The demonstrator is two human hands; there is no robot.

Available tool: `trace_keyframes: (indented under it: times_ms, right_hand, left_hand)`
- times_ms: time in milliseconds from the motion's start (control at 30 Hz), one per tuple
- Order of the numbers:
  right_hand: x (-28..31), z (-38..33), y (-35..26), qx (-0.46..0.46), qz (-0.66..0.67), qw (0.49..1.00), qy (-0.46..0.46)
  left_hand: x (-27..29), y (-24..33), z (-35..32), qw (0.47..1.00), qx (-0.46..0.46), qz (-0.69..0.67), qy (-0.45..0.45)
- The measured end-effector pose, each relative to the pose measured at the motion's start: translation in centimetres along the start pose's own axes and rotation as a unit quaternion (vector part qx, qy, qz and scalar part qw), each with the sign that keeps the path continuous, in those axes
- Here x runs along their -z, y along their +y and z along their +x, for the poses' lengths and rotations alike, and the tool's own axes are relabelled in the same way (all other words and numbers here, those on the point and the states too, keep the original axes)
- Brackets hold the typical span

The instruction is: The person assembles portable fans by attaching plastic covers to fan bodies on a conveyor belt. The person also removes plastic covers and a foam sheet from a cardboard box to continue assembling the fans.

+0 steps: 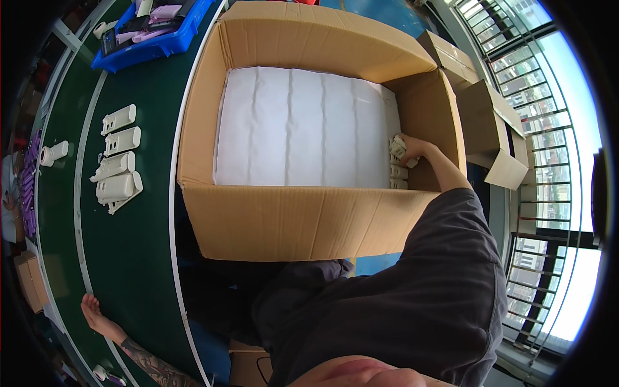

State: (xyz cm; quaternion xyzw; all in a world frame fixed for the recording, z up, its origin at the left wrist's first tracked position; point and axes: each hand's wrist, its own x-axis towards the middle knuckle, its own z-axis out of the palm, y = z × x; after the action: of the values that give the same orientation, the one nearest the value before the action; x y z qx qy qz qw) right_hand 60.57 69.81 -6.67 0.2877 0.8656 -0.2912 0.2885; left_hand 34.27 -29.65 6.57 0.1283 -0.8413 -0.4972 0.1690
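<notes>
Right hand (411,148): fingers closed round an off-white casing (397,147), inside the carton (303,222), right end, beside white padding (303,129). Left hand (98,317): fingers loosely spread, nothing held, at the table (138,258). Handling note: casing best kept in line with neighbouring casings (398,173), padding unsnagged.

Room above white sheet (306,129), open top; carton walls (309,222) all round

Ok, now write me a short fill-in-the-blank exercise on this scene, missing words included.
The person's ____ hand reaches into the cardboard box.
The bin at the top left is coloured ____.
The ridged layer inside the box is coloured ____.
The green work surface lies to the ____ of the box.
Missing words: right; blue; white; left.
</notes>
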Motion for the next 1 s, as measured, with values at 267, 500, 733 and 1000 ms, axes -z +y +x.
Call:
trace_keyframes:
  times_ms: [267, 500, 733, 1000]
  right_hand:
    - [-0.6, -0.4, -1.1, 0.057, -0.109, 0.990, 0.070]
    - [2.7, -3.3, -6.2, -0.062, 0.005, 0.982, -0.177]
    - [0.1, -5.2, -4.6, -0.052, 0.010, 0.978, -0.200]
    - [-1.6, -4.8, -4.3, 0.019, -0.131, 0.982, -0.134]
  left_hand:
    - [0.8, 0.1, -0.1, 1.000, 0.000, 0.010, 0.007]
    - [1.0, -0.1, -0.1, 1.000, -0.002, 0.021, 0.000]
    - [1.1, -0.6, 0.3, 0.999, -0.015, 0.029, -0.010]
    - [0.6, 0.5, -0.3, 0.999, -0.001, 0.040, 0.009]
